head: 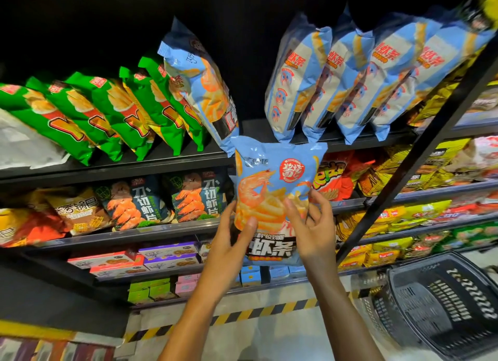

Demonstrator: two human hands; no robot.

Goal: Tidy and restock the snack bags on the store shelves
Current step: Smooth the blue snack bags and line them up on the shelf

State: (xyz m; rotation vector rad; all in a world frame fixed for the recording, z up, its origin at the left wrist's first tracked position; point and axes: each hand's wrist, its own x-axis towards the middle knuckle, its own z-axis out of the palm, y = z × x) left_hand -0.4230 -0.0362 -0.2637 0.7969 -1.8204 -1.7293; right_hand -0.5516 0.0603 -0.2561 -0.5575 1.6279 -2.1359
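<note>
Bag (pixel 272 199) upright, long axis vertical, held just below the top shelf (pixel 188 158) lip. Gap on that shelf lies directly above, between leaning blue bag (pixel 199 85) and blue row (pixel 350 75). Left hand (pixel 229 242): grip closed on bag's lower left edge, thumb across its front. Right hand (pixel 314 226): fingers spread, touching the right side, not closed. Likely next: lift straight up, left hand carrying.

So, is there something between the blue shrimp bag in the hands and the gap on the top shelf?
Nothing visible: the blue shrimp-stick bag sits just below the open gap on the top shelf, with a leaning blue bag at the gap's left edge.
</note>
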